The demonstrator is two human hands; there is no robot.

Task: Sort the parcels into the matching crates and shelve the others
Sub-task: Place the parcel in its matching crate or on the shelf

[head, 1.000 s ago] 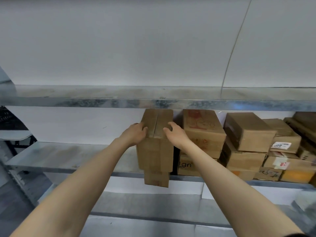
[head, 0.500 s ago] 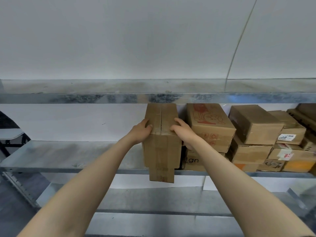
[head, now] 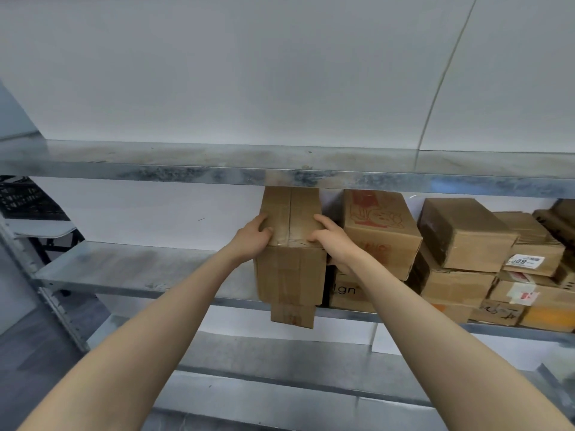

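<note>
A tall brown cardboard parcel (head: 291,272) with taped seams stands on the middle metal shelf (head: 140,269), a loose flap hanging over the shelf's front edge. My left hand (head: 253,239) grips its top left corner. My right hand (head: 331,239) grips its top right corner, thumb on the lid. The parcel's top reaches just under the upper shelf (head: 217,169). To its right a box with red print (head: 379,228) rests on another box.
Several stacked cardboard boxes (head: 466,241) fill the right part of the middle shelf, some with white labels (head: 525,261). The left part of that shelf is bare metal. A lower shelf (head: 280,359) runs below. A dark crate (head: 21,197) sits far left.
Both hands have pushed the tall parcel a little further back onto the shelf; their grip on its top corners is unchanged. My view has shifted slightly.
</note>
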